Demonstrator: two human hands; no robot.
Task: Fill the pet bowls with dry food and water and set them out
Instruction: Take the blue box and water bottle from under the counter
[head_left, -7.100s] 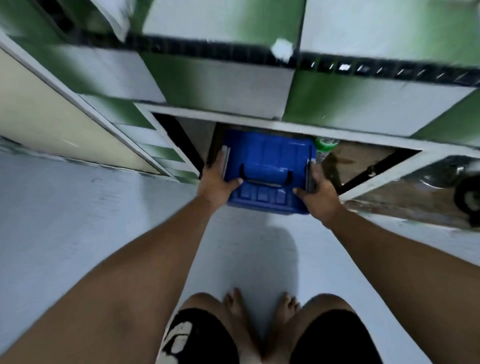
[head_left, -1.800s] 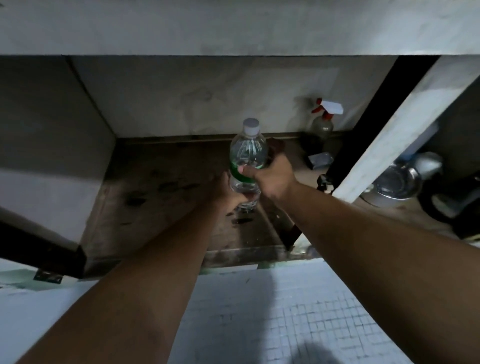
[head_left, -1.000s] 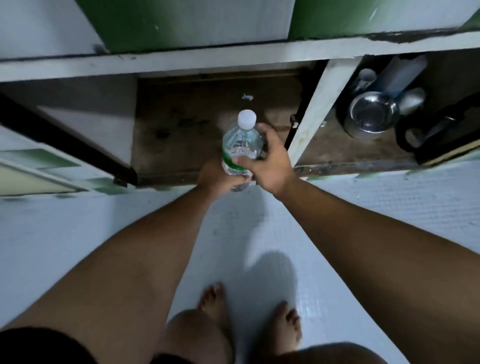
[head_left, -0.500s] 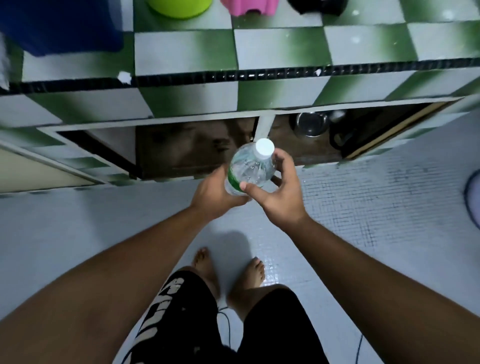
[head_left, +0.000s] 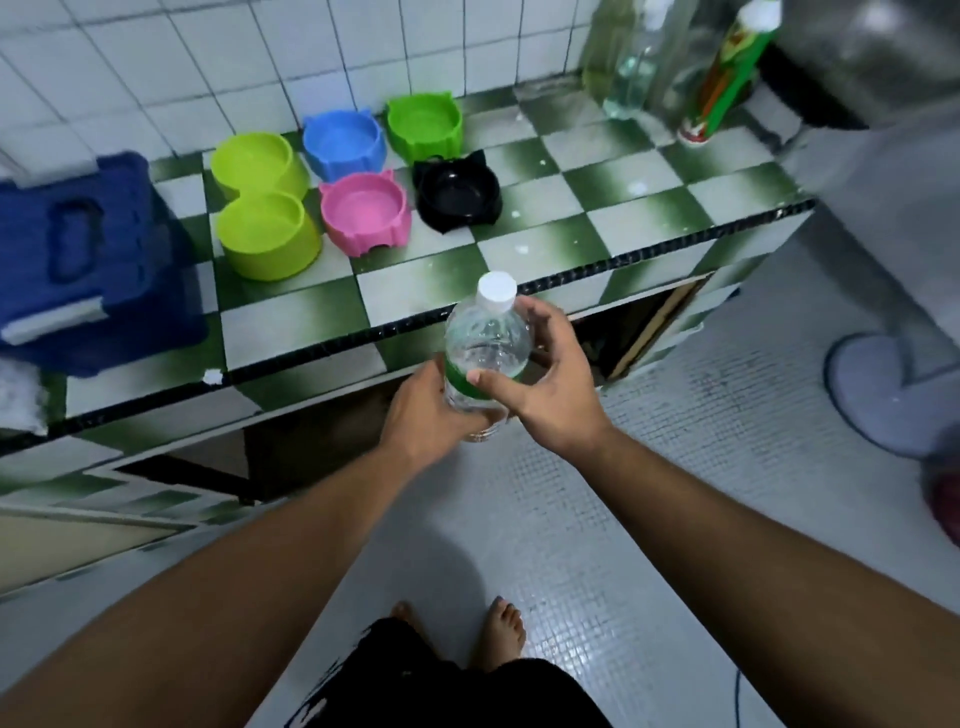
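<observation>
I hold a clear water bottle with a white cap and green label in front of the counter edge. My left hand grips its base and my right hand wraps its middle. On the green-and-white checkered counter stand several empty pet bowls: two lime, a blue one, a green one, a pink one and a black one. A blue lidded container sits at the counter's left.
Bottles stand at the counter's back right beside a metal appliance. The cabinet under the counter is open. A grey mat lies on the white tiled floor to the right. My bare feet show below.
I took the bottle out of the lower cabinet and stood up; the view rose from the cabinet to the countertop with the bowls. Earlier, both hands held the blue container at the cabinet.
</observation>
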